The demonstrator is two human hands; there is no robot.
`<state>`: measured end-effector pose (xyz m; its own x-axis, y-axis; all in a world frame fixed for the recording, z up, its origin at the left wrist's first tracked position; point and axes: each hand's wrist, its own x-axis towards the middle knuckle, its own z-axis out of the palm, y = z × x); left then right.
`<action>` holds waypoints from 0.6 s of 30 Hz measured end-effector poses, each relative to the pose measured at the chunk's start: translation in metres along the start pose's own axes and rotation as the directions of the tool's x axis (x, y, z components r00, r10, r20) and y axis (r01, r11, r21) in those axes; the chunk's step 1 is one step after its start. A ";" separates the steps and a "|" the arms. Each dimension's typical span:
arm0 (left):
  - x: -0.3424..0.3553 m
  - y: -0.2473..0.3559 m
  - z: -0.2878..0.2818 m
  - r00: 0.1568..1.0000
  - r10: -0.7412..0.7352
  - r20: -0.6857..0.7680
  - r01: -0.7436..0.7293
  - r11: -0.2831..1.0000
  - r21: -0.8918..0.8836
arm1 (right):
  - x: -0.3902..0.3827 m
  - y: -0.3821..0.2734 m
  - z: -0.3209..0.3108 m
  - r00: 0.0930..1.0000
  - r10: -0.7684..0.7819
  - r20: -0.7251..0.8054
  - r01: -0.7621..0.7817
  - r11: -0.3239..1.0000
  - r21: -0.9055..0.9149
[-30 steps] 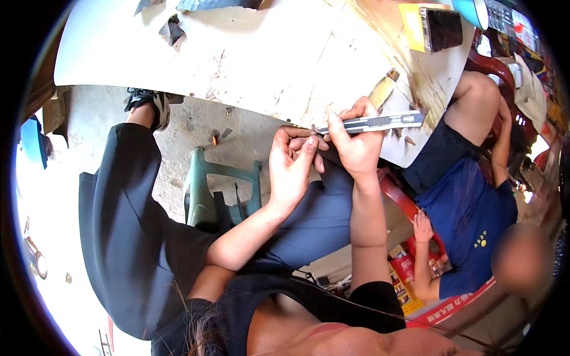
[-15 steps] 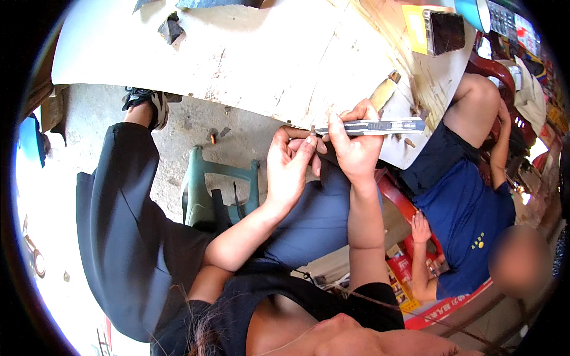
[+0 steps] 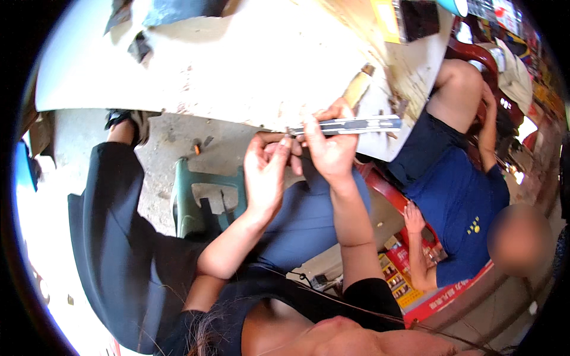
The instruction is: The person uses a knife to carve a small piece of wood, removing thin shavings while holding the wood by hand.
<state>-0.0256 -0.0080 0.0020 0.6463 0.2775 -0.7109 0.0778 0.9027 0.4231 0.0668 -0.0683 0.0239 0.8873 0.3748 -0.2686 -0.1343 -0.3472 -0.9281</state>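
My right hand (image 3: 329, 148) is closed on a grey-and-black utility knife (image 3: 374, 125), held level at the near edge of the white board tabletop (image 3: 107, 77). Its tip meets a small brownish piece (image 3: 288, 132) pinched in the curled fingers of my left hand (image 3: 267, 175); the piece is too small to make out clearly. A tan wooden piece or handle (image 3: 356, 88) lies on the tabletop beyond the knife, among scraps and marks.
A dark phone (image 3: 420, 19), dark scraps (image 3: 140, 47) and a blue bowl (image 3: 454, 6) are on the tabletop. A green plastic stool (image 3: 240, 196) stands below. At right a person in a dark blue shirt (image 3: 451, 196) sits on a red wooden seat (image 3: 385, 188).
The view has shifted, so my hands, the knife and the tabletop appear farther left, with some blur. My grip on the knife and small piece looks much the same.
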 end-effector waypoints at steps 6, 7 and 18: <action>0.000 -0.002 0.001 1.000 0.004 -0.002 -0.004 1.000 -0.014 | 0.002 0.004 -0.001 1.000 0.010 0.017 -0.010 0.999 0.039; 0.001 -0.003 0.000 1.000 0.001 0.000 -0.001 1.000 -0.016 | 0.002 0.005 -0.001 1.000 -0.004 0.013 0.003 1.000 0.024; 0.000 -0.002 0.002 1.000 -0.001 -0.023 0.001 1.000 0.014 | 0.000 0.005 -0.001 1.000 0.016 0.004 -0.016 0.999 0.029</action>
<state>-0.0242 -0.0104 0.0019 0.6284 0.2842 -0.7241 0.0890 0.8985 0.4299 0.0667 -0.0713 0.0198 0.8834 0.3725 -0.2844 -0.1611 -0.3285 -0.9307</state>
